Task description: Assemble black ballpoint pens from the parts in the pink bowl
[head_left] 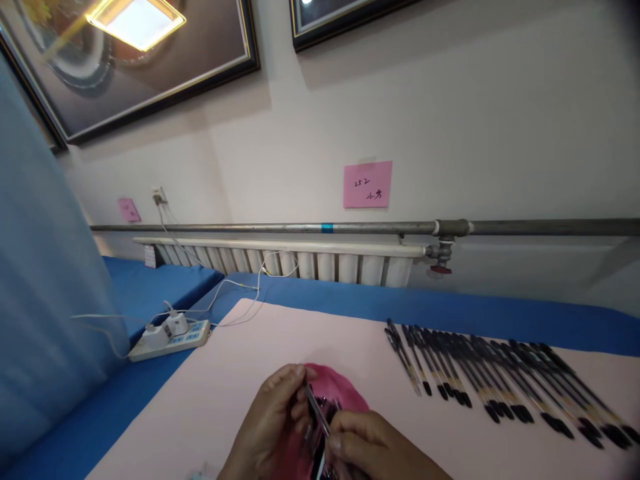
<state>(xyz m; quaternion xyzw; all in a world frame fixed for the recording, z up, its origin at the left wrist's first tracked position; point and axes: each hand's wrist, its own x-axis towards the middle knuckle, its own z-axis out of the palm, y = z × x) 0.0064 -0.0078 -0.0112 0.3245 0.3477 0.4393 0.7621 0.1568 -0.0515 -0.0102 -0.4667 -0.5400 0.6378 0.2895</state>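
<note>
In front of me, my left hand (270, 417) pinches the upper end of a slender pen (317, 409) between thumb and forefinger. Closed round the lower end of the same pen is my right hand (367, 440). It slants down to the right, and its tip is hidden by the fingers. Beneath both hands sits a deep pink container (345, 387), bowl or bag I cannot tell, with dark and clear pen parts (316, 437) inside, blurred. To the right, several black-capped pens (465, 363) lie side by side in a slanting row.
Pale pink paper (200, 393) covers the blue table (300, 288). At the left lie a white power strip (173, 343) with plugs and loose white cables (235, 283). Behind stand a radiator (320, 265) and a metal pipe (275, 228). A blue curtain (45, 280) hangs at the left.
</note>
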